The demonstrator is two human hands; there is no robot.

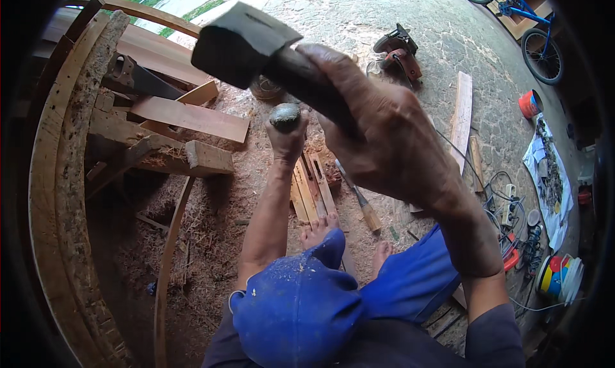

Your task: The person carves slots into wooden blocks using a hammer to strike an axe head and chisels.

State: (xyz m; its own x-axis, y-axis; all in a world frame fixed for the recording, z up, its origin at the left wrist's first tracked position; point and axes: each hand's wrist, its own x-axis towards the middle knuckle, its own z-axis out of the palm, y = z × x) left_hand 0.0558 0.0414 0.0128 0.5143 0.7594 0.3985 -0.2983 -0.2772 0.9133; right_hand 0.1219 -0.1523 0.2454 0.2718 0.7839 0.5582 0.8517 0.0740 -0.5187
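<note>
High in front of me, my right hand (391,131) is closed around the dark handle of a hammer (246,44), its heavy block head pointing up and left. Below it, my left hand (287,140) grips what looks like an upright chisel (284,116); only the round, worn butt of its handle shows, and the blade is hidden. Under the left hand lie several narrow wooden strips (307,190), one with a long slot cut in it. My bare foot (320,232) rests at their near end. A second chisel (369,217) with a wooden handle lies right of them.
A handsaw (138,79) and boards (195,119) lie on a timber frame (208,158) at left. Shavings cover the ground. Farther off are a red power tool (403,61) and a long plank (461,118). Cables, a power strip (508,204) and a white sheet (549,182) lie right.
</note>
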